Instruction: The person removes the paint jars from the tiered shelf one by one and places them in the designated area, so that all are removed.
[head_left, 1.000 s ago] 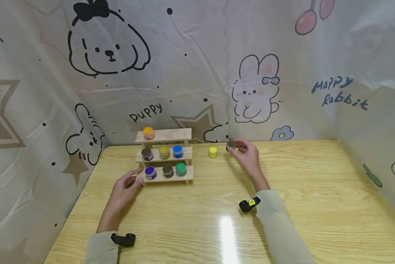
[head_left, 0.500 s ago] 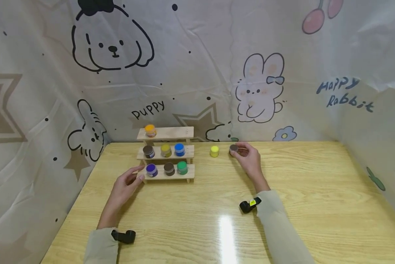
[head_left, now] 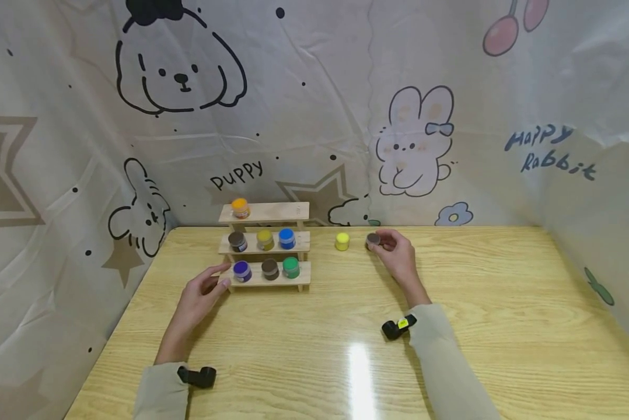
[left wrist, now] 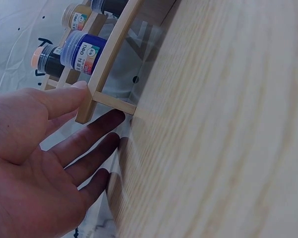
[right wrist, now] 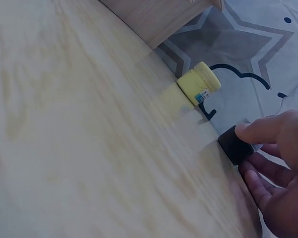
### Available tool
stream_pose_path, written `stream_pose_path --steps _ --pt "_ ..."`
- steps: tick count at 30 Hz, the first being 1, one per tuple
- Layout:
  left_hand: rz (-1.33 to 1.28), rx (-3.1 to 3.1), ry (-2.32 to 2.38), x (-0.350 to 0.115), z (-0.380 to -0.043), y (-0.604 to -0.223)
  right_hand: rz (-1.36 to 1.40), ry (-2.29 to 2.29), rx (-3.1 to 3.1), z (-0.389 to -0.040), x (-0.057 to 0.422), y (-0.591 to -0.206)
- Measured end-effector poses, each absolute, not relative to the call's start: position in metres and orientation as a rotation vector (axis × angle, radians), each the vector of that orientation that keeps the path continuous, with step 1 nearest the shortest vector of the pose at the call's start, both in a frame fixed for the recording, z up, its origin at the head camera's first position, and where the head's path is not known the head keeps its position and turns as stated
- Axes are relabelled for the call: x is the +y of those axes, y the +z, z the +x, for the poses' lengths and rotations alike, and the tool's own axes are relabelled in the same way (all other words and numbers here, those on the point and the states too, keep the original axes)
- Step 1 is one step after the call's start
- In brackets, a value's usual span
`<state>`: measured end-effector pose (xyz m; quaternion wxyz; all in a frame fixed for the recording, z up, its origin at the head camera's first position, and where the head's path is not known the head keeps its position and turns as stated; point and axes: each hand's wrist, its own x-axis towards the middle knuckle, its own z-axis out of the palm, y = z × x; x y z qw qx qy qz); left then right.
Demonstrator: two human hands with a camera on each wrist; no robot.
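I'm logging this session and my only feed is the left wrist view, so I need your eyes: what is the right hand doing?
Observer: The right hand is gripping a small dark jar between thumb and fingers.
Operator: Is any other jar off the rack?
Observer: Yes, the head view shows a yellow jar standing on the table, between the rack and the dark jar.
Operator: And what sits at the far right of the lowest shelf, beyond my frame?
Observer: A jar with a green lid.
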<state>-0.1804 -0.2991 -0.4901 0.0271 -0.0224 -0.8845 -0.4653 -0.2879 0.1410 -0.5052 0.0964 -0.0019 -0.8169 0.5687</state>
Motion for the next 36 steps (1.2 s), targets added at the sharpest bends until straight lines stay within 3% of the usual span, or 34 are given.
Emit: stream_pose_path --steps 21,36 --pt "-0.058 -2.735 -1.426 -0.299 -0.18 -0.491 0.097 1.742 -2.394 -0.285 0.149 -0.489" --pt "-0.064 -2.731 -1.428 -0.296 -0.178 -0.488 0.337 1.792 -2.286 -0.258 0.112 -0.437"
